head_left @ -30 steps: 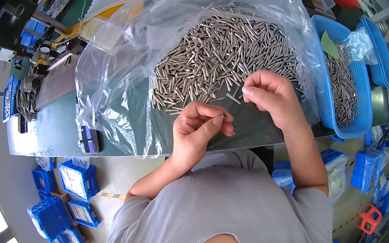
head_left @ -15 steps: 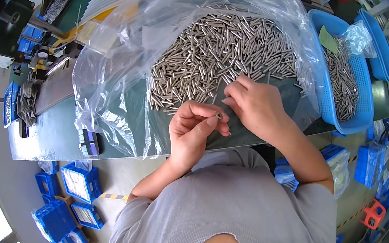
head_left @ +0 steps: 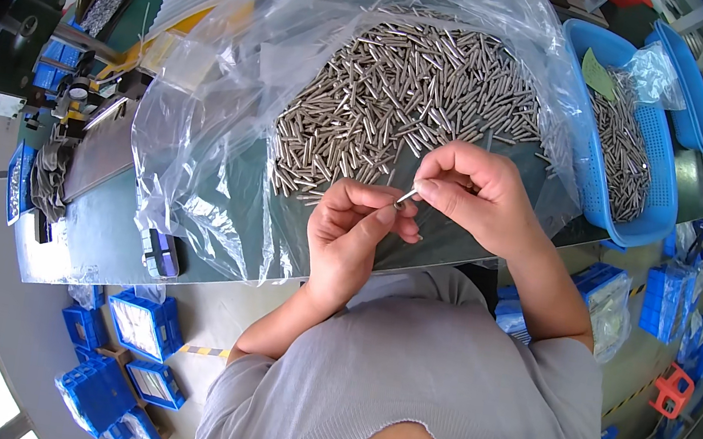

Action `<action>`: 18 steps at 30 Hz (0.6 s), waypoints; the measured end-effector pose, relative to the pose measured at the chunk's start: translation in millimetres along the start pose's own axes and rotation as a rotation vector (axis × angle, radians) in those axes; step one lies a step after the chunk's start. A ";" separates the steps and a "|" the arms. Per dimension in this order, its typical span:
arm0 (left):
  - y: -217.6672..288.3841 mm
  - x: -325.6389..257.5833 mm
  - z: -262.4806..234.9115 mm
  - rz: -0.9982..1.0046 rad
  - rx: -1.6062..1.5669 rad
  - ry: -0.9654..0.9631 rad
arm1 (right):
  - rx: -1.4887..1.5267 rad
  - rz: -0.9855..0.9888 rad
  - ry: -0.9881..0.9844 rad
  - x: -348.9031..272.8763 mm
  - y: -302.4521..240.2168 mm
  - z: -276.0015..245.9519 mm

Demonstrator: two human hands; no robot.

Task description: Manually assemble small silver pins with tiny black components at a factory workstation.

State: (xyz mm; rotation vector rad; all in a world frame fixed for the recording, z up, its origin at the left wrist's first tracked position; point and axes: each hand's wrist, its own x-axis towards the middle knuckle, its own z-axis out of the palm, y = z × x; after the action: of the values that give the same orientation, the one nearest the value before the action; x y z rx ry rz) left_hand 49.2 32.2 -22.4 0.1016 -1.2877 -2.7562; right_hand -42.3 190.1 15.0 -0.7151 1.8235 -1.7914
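Between the thumb and fingers of my left hand (head_left: 348, 230) sits a small dark metal ring (head_left: 398, 207). My right hand (head_left: 482, 195) pinches a slim metal pin (head_left: 407, 197), its lower end meeting the ring; whether it is inside the hole I cannot tell. Just beyond both hands lies a broad heap of metal pins (head_left: 406, 84), spread on a clear plastic bag (head_left: 222, 120) over the dark green table (head_left: 112, 231).
At the right stands a blue basket (head_left: 665, 174) holding more pins and a green leaf-shaped piece (head_left: 599, 75). A small dark device (head_left: 161, 254) lies by the table's front edge. Blue crates (head_left: 146, 323) stand on the floor to the left.
My right hand has come away from the edge of the heap with a pin and brought it to the ring. My left hand has stayed nearly in place.
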 end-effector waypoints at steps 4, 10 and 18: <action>0.7 -0.5 0.5 -0.003 -0.004 0.008 | -0.078 0.011 0.005 0.0 -4.0 1.1; 0.9 1.4 2.0 0.012 -0.002 0.004 | -0.118 -0.138 -0.048 6.4 11.1 6.6; 0.1 -2.6 -2.7 0.014 0.007 -0.047 | 0.118 0.071 0.069 4.3 8.8 1.4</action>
State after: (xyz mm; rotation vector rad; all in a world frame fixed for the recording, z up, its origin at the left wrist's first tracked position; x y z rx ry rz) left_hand 52.0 30.4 -24.1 0.0288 -1.3043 -2.7584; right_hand -44.9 186.2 6.3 -0.5435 1.7464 -1.8805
